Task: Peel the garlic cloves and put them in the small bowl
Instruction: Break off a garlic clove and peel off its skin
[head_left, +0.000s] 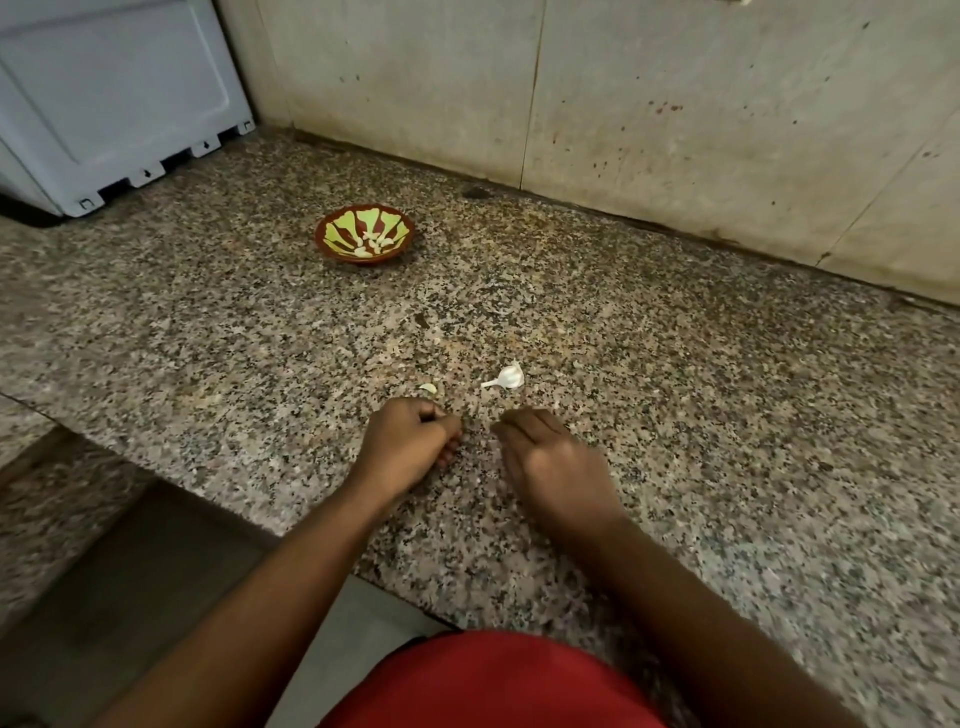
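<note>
**Loose clove just beyond left hand, bowl far back**

A small clove (427, 388) lies on the counter (727, 415), just past the knuckles of the left hand (405, 447), nearly touching them. Its long axis runs roughly left-right. A white garlic piece with a stem (506, 378), maybe skin or the remains of a bulb, sits to its right, near and just beyond the right hand (550, 462). So the clove is nearer the left hand, the stemmed piece nearer the right.

Left hand: fingers curled into a loose fist on the counter; cannot tell if it pinches anything, the fingertips are hidden. Right hand: palm down, fingers bent, resting on the counter, nothing visible in it.

The bowl (364, 235), red-brown with green pattern, holds several peeled cloves (375, 242) and stands well apart, straight back from the hands toward the wall (623, 104). Task looks mostly done. The next pick likely needs only a short forward reach by the left hand.

A pale blue crate (114, 104) stands at the back left.
</note>
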